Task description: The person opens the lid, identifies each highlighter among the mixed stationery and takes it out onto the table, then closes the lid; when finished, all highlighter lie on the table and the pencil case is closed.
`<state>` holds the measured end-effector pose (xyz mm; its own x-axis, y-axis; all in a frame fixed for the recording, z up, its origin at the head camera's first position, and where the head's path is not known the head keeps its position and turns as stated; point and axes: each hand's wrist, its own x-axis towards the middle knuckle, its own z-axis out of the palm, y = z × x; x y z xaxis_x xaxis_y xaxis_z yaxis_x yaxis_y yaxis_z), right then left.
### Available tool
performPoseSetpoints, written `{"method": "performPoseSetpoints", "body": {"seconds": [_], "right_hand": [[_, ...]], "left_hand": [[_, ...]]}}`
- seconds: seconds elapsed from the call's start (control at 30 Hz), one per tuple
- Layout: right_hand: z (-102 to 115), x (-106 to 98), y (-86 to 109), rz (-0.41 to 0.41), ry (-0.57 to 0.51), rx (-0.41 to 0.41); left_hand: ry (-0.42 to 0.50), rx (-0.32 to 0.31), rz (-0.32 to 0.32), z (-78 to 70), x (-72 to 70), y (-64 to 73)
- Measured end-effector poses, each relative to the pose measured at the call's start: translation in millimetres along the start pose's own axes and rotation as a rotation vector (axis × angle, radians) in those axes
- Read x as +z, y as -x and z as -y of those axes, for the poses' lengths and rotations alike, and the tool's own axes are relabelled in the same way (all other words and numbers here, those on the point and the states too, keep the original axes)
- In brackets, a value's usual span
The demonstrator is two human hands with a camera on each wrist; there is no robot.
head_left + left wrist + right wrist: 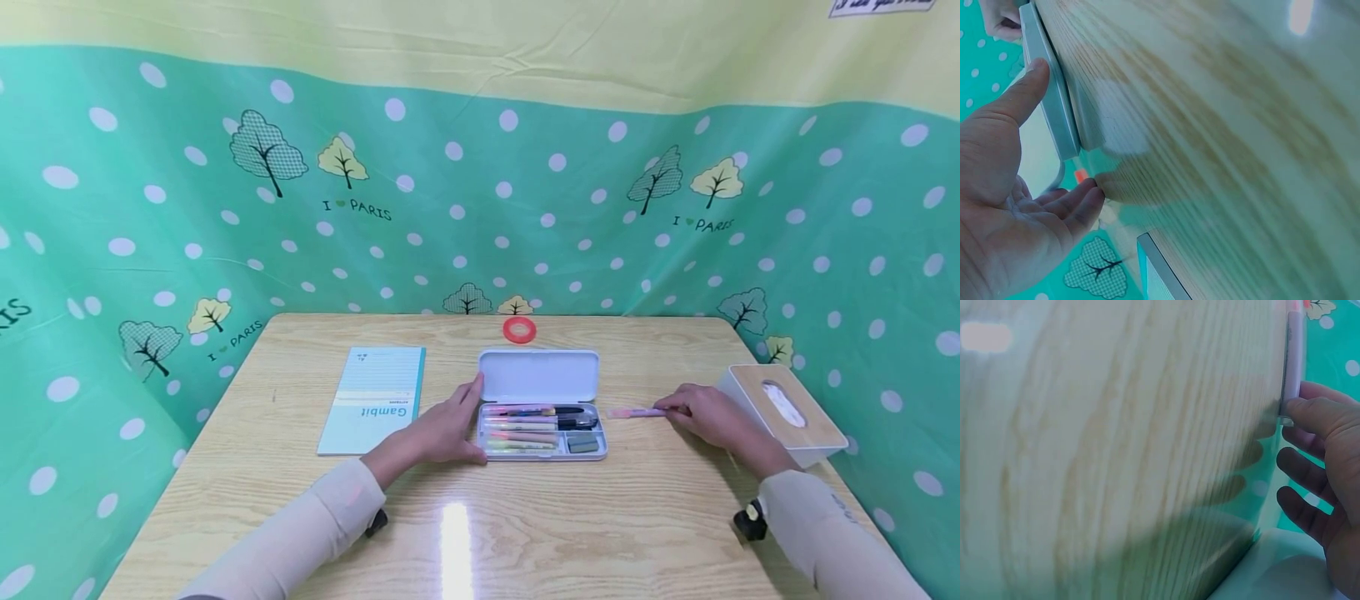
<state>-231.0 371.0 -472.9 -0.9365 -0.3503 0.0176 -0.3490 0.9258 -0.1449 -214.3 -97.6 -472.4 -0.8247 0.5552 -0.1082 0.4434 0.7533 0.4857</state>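
A white pencil case (542,457) lies in the middle of the table, its lid (538,377) raised toward the back. Several pens and markers (522,423) fill the main compartment, and a grey eraser (582,443) sits in the small one at right. My left hand (447,423) rests against the case's left end with thumb and fingers spread; in the left wrist view the thumb (1030,87) touches the case's side. To the right of the case, my right hand (708,417) pinches the near end of a light purple pen (1294,356) with a pink tip, low over the tabletop.
Left of the case lies a pale blue notebook (371,404). A red tape roll (519,330) is behind the lid, near the table's back edge. The tissue box (787,408) with a wooden top stands beside my right wrist. A green patterned cloth (450,192) hangs around the table.
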Motion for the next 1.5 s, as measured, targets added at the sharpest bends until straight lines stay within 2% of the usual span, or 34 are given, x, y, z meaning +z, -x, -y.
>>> {"method": "performPoseSetpoints", "body": {"seconds": [0.27,0.53,1.0,1.5], "right_hand": [[3.6,-6.4,-0.2,0.019,-0.030,0.023],[15.5,-16.1,-4.7,-0.010,-0.032,0.025],[59.2,-18.1,-24.7,-0.103,-0.049,-0.105],[91.9,-16.2,-44.1,-0.075,-0.092,-0.152]], "left_hand": [[0.001,-0.006,0.002,-0.3,0.1,0.2],[-0.006,-0.002,0.000,-0.5,-0.2,-0.3],[-0.003,-0.001,0.003,-1.0,-0.9,0.6],[0.003,0.003,0.001,-1.8,-1.6,0.6]]}}
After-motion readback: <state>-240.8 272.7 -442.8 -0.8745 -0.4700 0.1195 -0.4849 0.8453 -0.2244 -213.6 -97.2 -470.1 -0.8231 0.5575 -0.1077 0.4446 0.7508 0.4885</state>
